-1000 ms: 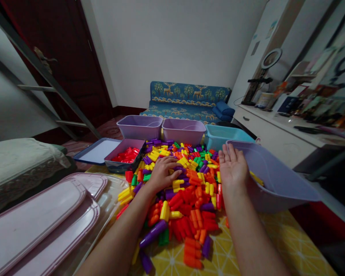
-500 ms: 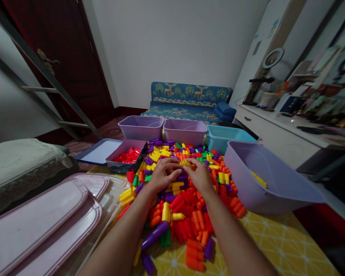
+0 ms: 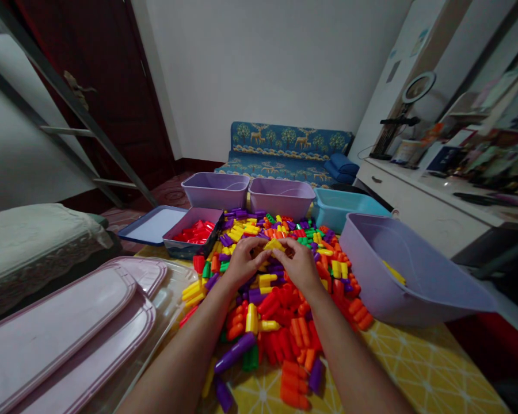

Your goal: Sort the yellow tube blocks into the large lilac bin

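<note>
Clearly, both hands meet near the centre of the frame: the left hand (image 3: 244,264) and right hand (image 3: 300,263) pinch a small yellow piece (image 3: 274,245) between them, fingers partly hiding it. Crowding beneath them, a pile of coloured plastic pieces (image 3: 282,302) spills toward the bottom edge. Two purple bins (image 3: 216,199) and a turquoise bin (image 3: 330,217) hem in its far side; a lilac tub (image 3: 371,284) bounds it at right. At centre left sits a box (image 3: 183,250) of red pieces; pink lids (image 3: 60,333) fill the lower left.
</note>
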Motion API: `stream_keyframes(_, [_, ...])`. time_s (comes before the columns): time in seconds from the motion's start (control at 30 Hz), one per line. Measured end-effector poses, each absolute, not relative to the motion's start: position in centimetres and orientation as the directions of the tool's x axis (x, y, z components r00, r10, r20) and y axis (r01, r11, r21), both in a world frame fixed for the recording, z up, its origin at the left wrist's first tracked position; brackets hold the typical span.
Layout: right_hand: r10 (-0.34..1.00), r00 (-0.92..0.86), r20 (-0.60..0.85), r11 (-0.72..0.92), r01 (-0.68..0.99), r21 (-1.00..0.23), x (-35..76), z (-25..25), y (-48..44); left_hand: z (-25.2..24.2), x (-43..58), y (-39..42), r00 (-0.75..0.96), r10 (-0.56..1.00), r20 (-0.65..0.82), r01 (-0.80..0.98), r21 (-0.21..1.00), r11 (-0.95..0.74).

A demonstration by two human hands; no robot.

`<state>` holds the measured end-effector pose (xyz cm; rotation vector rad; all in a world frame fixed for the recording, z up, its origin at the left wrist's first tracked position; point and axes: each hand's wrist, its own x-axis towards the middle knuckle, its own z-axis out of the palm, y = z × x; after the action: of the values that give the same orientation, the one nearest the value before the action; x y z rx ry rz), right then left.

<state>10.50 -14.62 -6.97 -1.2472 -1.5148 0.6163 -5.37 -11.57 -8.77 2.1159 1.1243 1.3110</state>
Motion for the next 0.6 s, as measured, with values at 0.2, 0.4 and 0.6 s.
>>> stream_keyframes(0.2, [0.827,0.209,0.522,0.416,0.398,-0.818,11.8,-4.7,-14.9,-8.6,-5.3,-11.5,0.241,0.792,0.562,0.38,0.696,-0.609])
stream_keyframes(0.4, [0.687,0.687,0.235,0.574,-0.315,-0.756,16.2,-1.9,-14.7,-8.5,-5.2,-11.5,0.256,0.772,0.582,0.39,0.668,-0.633])
stream_keyframes(0.6, [0.701,0.713,0.027,0.581,-0.549,-0.601,18.2,-0.7,-15.0,-8.8,-5.1,-11.3,0.268,0.76,0.592,0.386,0.657,-0.648])
